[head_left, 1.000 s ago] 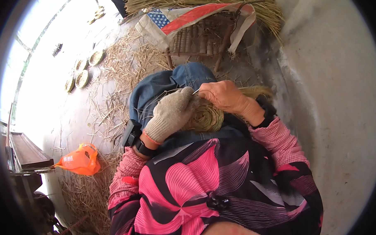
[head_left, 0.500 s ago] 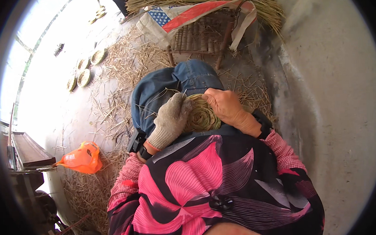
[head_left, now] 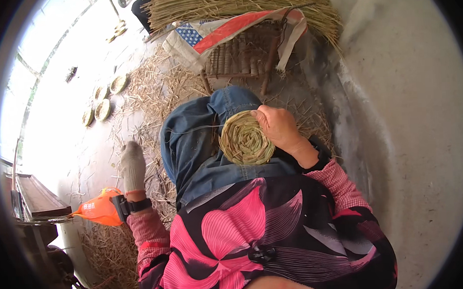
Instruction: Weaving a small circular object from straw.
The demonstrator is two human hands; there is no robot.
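Note:
On my blue-trousered lap lies a round coiled straw mat (head_left: 246, 138), small and greenish-tan, its spiral facing up. My right hand (head_left: 281, 126), bare, pinches its upper right rim between thumb and fingers. A thin pale thread (head_left: 195, 129) runs from the mat's left edge across the trousers toward the left, where I lose sight of it. My left hand (head_left: 133, 166), in a knitted glove, is held out to the left above the straw-strewn floor. Its fingers are closed together, and whatever they grip is too small to make out.
Ahead stands a low wooden rack (head_left: 241, 55) draped with a striped sack (head_left: 187, 41), a bundle of long straw (head_left: 237, 4) behind it. Several woven straw pieces (head_left: 103, 109) lie at left. An orange plastic bag (head_left: 98, 207) is near my left wrist. A wall (head_left: 403, 97) rises at right.
My left hand has swung away from the mat, out to the left, and the thread now stretches leftward. The mat's face is uncovered; my right hand still holds its rim.

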